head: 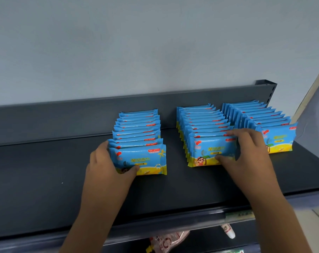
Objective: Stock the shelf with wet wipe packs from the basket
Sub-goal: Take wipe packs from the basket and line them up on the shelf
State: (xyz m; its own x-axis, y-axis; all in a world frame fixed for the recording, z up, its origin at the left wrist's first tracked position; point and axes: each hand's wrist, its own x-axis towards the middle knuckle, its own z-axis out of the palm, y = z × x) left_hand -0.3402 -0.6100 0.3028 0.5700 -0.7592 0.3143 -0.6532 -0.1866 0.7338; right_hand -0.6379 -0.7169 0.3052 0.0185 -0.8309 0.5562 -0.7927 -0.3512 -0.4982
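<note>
Blue glossy wet wipe packs [261, 115] with yellow lower bands and a cartoon figure stand upright in three front-to-back rows on the dark grey shelf [45, 170]. The left hand [107, 161] grips the left row's front pack [145, 159], thumb on its face. The right hand [250, 148] likewise grips the middle row's front pack [209, 148].

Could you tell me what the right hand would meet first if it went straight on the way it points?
The right hand grips the middle row's front pack; going on, it would probably press into the packs behind it.
</note>
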